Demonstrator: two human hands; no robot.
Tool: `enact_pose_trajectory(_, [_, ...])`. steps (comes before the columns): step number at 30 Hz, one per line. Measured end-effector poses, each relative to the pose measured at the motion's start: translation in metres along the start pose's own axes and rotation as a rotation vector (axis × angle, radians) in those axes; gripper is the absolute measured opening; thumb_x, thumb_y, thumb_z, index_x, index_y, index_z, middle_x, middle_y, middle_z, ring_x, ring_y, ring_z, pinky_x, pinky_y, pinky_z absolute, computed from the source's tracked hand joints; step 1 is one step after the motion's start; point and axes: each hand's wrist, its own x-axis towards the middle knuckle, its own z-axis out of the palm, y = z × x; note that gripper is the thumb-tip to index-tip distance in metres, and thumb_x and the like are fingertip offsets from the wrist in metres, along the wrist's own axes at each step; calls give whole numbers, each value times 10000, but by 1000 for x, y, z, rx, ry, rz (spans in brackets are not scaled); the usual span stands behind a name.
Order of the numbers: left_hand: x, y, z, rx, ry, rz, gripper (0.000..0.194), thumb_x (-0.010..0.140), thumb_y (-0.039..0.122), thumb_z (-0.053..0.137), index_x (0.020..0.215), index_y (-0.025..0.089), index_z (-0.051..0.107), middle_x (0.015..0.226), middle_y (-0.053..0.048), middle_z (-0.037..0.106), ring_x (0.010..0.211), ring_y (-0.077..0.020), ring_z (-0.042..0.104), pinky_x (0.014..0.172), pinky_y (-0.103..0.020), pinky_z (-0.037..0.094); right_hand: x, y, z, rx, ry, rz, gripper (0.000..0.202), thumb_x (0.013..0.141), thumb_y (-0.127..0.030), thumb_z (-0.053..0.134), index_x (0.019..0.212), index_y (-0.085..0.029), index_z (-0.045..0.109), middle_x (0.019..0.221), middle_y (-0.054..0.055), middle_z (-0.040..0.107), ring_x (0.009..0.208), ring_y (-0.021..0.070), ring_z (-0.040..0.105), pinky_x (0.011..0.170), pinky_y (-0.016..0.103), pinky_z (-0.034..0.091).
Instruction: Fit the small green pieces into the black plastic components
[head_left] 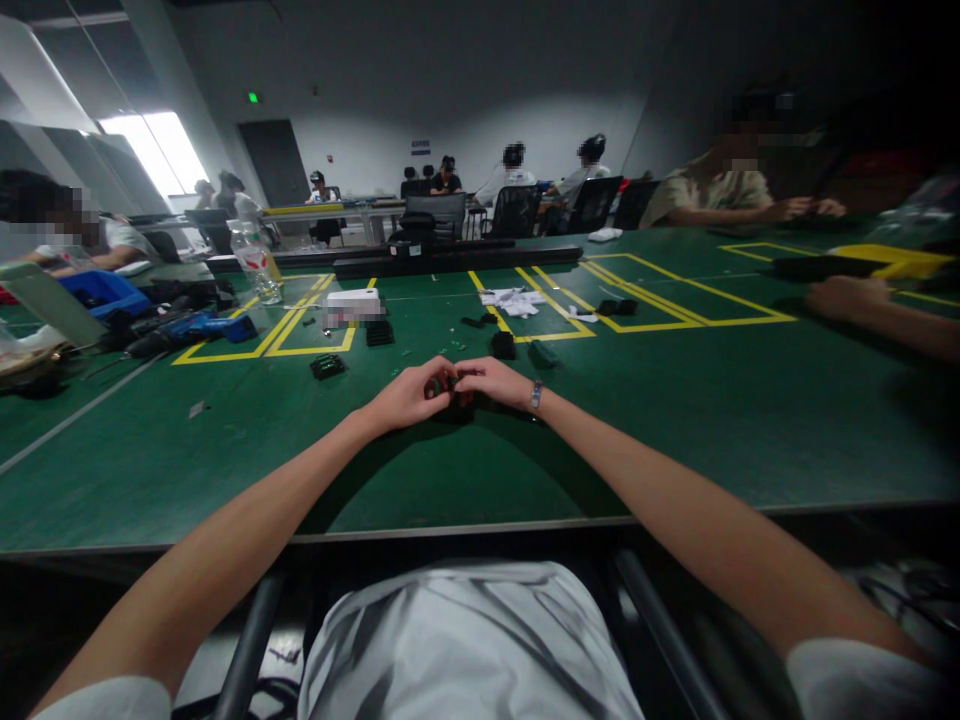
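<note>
Over the green table my left hand (409,396) and my right hand (491,382) meet at the fingertips. Both are closed, fingers bent inward, around something small and dark that I cannot make out. Just beyond them several tiny green pieces (454,346) are scattered. A black block-like part (502,345) and a dark green part (543,353) lie past my right hand. Farther left are a black part with green inside (328,366) and a black ribbed part (379,332). A watch (536,395) is on my right wrist.
Yellow tape (525,338) marks rectangles on the green table (675,420). Left stand a plastic bottle (256,262), a blue power drill (202,328) and a blue bin (112,300). White crumpled cloth (513,301) lies ahead. At right, another person's hand (847,298) rests near a yellow object.
</note>
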Motion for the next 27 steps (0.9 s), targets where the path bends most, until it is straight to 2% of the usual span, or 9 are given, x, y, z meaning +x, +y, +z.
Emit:
enact_pose_trajectory(15, [0, 1, -1, 13, -6, -4, 269, 859, 228, 534, 1124, 179, 524, 895, -10, 609, 655, -84, 519, 610, -213, 412, -3, -11, 3, -64, 24, 16, 149, 778, -266, 607, 859, -155, 665, 697, -1, 664, 654, 148, 626, 633, 249, 469])
enact_pose_trajectory(27, [0, 0, -1, 9, 0, 9, 280, 866, 234, 539, 1140, 181, 528, 899, -9, 608, 650, -85, 513, 608, -218, 407, -4, -10, 3, -20, 19, 21, 159, 775, -256, 601, 874, -152, 668, 701, -2, 663, 653, 147, 623, 621, 241, 461])
